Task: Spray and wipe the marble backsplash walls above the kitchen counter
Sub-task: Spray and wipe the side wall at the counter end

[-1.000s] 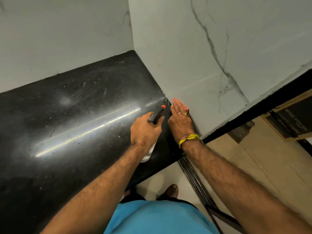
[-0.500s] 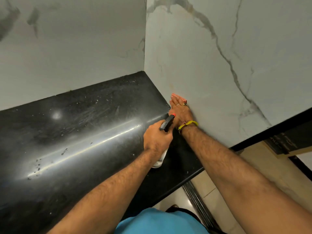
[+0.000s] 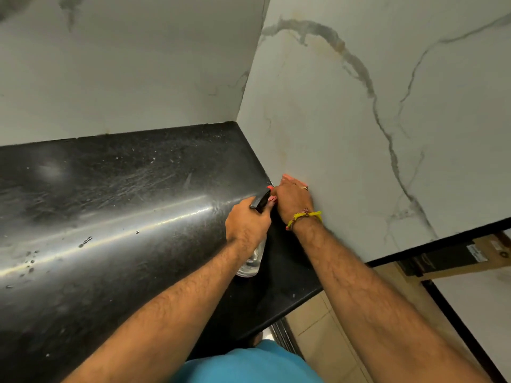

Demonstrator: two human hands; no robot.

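While wiping low on the side marble wall [image 3: 345, 128]: spray bottle [image 3: 255, 244] held over black counter [image 3: 110, 203]
Left hand [image 3: 247, 223] curls round bottle; right hand [image 3: 293, 199] presses wall, cloth unseen; next, judged: wipe upward

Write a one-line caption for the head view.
Left hand grips a spray bottle over the black counter; right hand presses the marble wall.

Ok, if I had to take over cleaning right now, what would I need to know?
Left hand grips the spray bottle, nozzle pointing at the bottom of the right marble wall.
Right hand presses flat against that wall, just above the black counter. Whether a cloth is under it can't be seen.
Done: droplets sit on the counter, so some spraying seems done.
Left: the wall higher up and the back marble wall, probably.
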